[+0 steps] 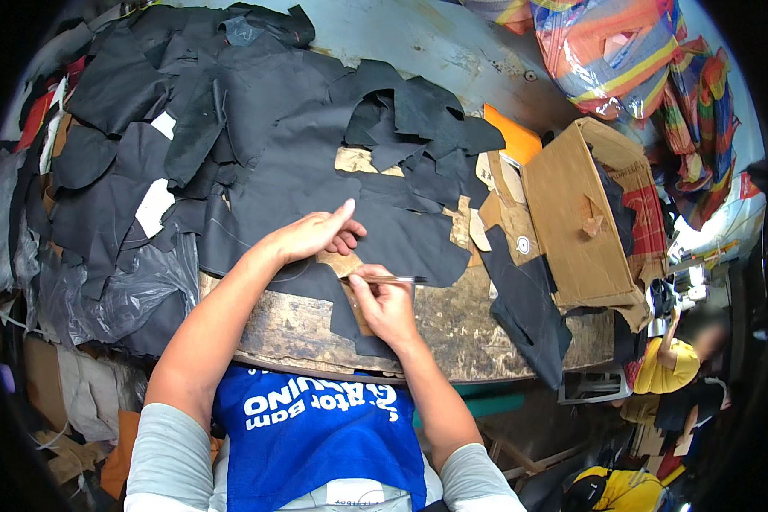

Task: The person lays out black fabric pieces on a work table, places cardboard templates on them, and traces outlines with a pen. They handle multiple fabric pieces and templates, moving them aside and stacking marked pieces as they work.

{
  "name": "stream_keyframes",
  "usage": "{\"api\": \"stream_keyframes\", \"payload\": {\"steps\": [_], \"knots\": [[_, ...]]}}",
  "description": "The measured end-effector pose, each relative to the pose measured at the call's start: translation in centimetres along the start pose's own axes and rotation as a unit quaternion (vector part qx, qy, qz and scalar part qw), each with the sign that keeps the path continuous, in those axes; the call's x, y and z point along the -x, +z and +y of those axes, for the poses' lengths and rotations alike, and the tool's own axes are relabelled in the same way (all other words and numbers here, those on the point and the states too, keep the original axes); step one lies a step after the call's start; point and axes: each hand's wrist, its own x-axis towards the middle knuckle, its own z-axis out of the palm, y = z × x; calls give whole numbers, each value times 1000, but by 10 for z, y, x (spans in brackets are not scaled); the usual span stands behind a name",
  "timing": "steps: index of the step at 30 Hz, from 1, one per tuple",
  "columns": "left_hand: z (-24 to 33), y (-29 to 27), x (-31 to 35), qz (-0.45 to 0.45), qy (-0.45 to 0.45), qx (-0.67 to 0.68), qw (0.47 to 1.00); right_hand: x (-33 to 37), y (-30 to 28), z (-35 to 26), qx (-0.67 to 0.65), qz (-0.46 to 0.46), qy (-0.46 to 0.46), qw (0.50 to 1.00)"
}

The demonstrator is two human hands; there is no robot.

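A brown cardboard pattern piece [339, 263] lies on black leather [290, 183] at the near side of the workbench. My left hand [316, 237] is over the leather at the piece's upper left edge, thumb raised and fingers loosely curled, with nothing visible in it. My right hand [386, 307] is closed on a slim pen [392, 279], held almost level and pointing right. That hand covers part of the pattern piece, whose lower strip shows beside the wrist. Faint pale lines mark the leather left of my left hand.
Overlapping black leather pieces [179, 94] cover the bench's left and back. To the right stand a cardboard box [584, 222] and several cardboard scraps [508, 205]. Bare worn wood [286, 328] runs along the near edge. Colourful striped bags [606, 55] sit behind; a person in yellow [666, 365] is far right.
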Motion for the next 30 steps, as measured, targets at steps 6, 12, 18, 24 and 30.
{"api": "stream_keyframes", "payload": {"steps": [6, 12, 18, 24, 30], "knots": [[-8, -9, -8, -37, -24, 110, 993, -29, 26, 2, 86, 0, -78, 993], [-7, -7, -6, -34, -6, 79, 996, -30, 24, -3, 107, -15, -117, 987], [-8, -3, -5, -5, 3, 67, 998, -25, 24, -8, 117, -5, -133, 984], [2, 5, 3, 22, 15, -35, 999, 12, 0, -14, 205, -2, -71, 976], [-7, 50, 39, 87, 189, -403, 892, 59, -28, -21, 61, 27, 9, 998]]}}
